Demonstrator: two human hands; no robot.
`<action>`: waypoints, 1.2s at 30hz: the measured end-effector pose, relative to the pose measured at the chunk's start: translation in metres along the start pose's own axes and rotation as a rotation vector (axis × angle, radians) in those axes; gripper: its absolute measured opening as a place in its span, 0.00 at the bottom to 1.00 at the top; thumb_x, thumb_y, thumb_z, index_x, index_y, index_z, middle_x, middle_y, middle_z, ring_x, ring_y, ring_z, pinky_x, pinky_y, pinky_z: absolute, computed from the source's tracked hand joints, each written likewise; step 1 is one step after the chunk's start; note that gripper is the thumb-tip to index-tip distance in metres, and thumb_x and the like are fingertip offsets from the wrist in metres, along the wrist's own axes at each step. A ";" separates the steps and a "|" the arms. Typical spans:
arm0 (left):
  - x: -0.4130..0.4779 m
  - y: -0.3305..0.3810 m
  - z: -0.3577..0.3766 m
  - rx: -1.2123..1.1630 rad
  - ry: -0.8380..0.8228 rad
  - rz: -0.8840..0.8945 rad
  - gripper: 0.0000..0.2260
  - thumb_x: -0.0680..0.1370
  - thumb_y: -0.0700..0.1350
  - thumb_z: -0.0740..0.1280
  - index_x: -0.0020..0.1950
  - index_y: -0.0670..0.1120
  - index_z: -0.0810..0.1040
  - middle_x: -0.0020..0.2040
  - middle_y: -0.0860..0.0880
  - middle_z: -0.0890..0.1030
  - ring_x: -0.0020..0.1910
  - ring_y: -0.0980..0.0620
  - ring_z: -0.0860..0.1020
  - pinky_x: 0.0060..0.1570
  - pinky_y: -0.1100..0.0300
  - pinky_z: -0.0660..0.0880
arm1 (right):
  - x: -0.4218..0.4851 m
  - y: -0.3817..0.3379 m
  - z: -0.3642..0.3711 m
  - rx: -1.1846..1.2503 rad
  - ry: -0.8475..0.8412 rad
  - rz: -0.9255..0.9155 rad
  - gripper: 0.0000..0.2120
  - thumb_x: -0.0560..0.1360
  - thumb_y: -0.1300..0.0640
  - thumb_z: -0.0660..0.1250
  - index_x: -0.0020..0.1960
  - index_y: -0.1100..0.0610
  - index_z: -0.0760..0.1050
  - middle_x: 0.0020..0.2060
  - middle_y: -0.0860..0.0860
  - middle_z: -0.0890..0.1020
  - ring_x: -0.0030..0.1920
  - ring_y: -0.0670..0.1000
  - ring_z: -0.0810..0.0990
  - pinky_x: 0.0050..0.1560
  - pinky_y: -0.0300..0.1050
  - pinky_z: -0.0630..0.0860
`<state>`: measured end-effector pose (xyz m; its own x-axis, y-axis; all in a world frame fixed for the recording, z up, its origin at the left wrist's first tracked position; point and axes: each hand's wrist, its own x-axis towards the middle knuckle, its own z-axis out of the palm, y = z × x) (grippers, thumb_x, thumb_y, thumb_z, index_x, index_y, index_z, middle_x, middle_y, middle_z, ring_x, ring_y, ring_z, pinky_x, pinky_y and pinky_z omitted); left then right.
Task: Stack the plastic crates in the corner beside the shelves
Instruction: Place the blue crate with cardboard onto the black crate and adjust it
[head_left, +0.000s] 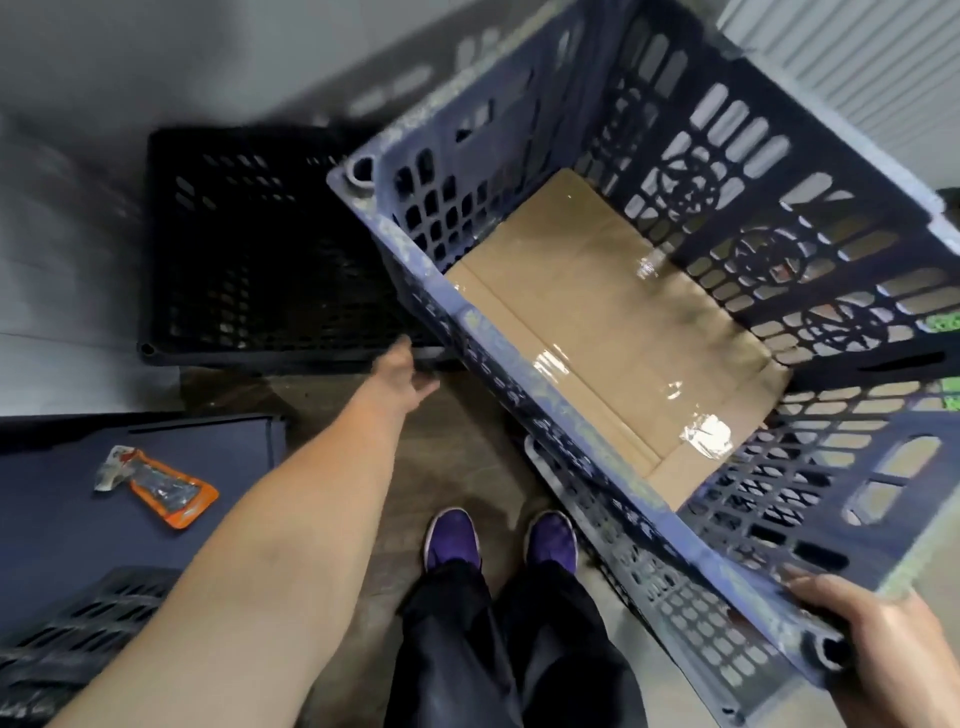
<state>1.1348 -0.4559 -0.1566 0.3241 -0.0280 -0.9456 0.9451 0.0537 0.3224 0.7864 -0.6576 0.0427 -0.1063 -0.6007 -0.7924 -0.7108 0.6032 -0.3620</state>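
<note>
Filling the right half of the frame, the blue crate (649, 291) sits tilted, its open top facing the camera. Its walls are a perforated lattice with arched slots and round rosette cut-outs; the rim is scuffed and blotched pale. A flat sheet of brown cardboard (613, 332) with strips of clear tape lines its bottom. No brand or writing is readable on the crate.

The right hand (878, 644), at lower right, grips the crate's near corner, fingers curled over the rim. The left hand (405, 376), at centre, reaches forward to the crate's left wall where it meets the black crate (249, 249); its fingers look loosely bent, and whether they clamp anything I cannot tell.

The black crate lies on the floor (441, 457) at upper left, against the grey wall (156, 62), touching or just beside the blue one.

At lower left, an orange packet (161, 488) lies on a dark blue surface (62, 519); its print is too blurred to read. Purple shoes (498, 538) show at bottom centre.
</note>
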 end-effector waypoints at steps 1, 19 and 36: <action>0.004 0.000 0.004 -0.029 -0.014 -0.009 0.20 0.85 0.50 0.57 0.75 0.45 0.65 0.72 0.40 0.71 0.69 0.40 0.72 0.66 0.45 0.70 | -0.005 -0.001 0.003 0.051 0.001 -0.006 0.06 0.72 0.69 0.68 0.48 0.66 0.79 0.37 0.58 0.82 0.33 0.56 0.76 0.31 0.48 0.71; -0.038 -0.020 0.033 0.101 -0.002 -0.005 0.14 0.85 0.48 0.57 0.68 0.47 0.73 0.68 0.44 0.75 0.67 0.44 0.75 0.57 0.53 0.77 | -0.029 -0.013 0.008 0.120 -0.019 -0.084 0.18 0.69 0.72 0.60 0.36 0.52 0.57 0.19 0.43 0.62 0.17 0.45 0.61 0.21 0.37 0.59; -0.099 -0.048 0.036 0.311 -0.100 0.013 0.18 0.84 0.52 0.56 0.73 0.48 0.71 0.66 0.43 0.77 0.62 0.42 0.76 0.66 0.46 0.72 | -0.045 -0.019 -0.001 -0.268 0.181 -0.273 0.42 0.77 0.45 0.67 0.82 0.45 0.46 0.75 0.52 0.70 0.71 0.60 0.71 0.70 0.59 0.68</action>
<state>1.0585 -0.4913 -0.0765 0.3242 -0.1277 -0.9373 0.9032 -0.2528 0.3469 0.8037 -0.6424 0.0856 0.0075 -0.8161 -0.5779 -0.8828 0.2661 -0.3872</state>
